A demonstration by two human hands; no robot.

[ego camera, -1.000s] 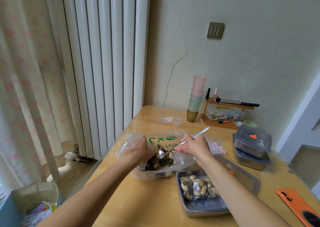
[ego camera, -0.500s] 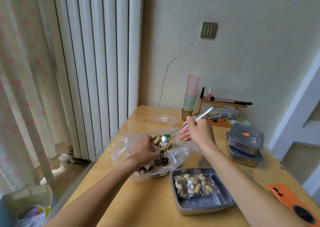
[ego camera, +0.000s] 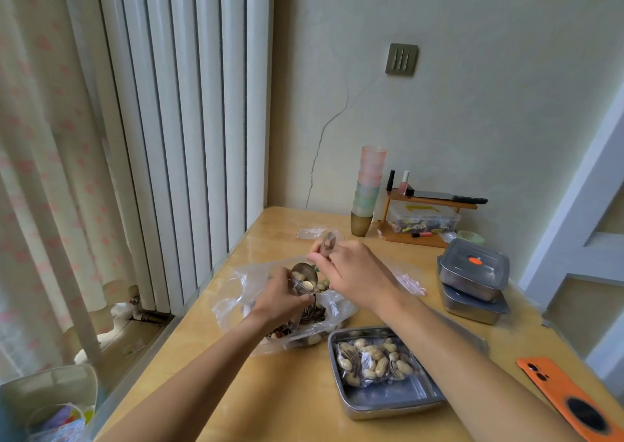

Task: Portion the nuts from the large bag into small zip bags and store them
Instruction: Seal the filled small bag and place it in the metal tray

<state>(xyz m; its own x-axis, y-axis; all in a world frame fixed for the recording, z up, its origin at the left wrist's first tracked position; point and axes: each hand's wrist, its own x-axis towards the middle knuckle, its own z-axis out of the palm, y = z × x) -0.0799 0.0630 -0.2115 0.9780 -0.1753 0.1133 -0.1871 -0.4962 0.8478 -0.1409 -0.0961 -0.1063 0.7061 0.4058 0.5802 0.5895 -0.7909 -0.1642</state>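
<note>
I see the large clear plastic bag of nuts [ego camera: 236, 289] lying open on the wooden desk [ego camera: 293, 408]. The left hand [ego camera: 280, 298] has its grip closed on the bag's plastic at the mouth. The right hand [ego camera: 351, 272] pinches a metal spoon [ego camera: 304, 277] loaded with peanuts over it. Just beside the bag, a steel tray [ego camera: 388, 404] holds a filled small zip bag [ego camera: 371, 362].

Head camera looks forward, down, close over table [ego camera: 304, 408].
</note>
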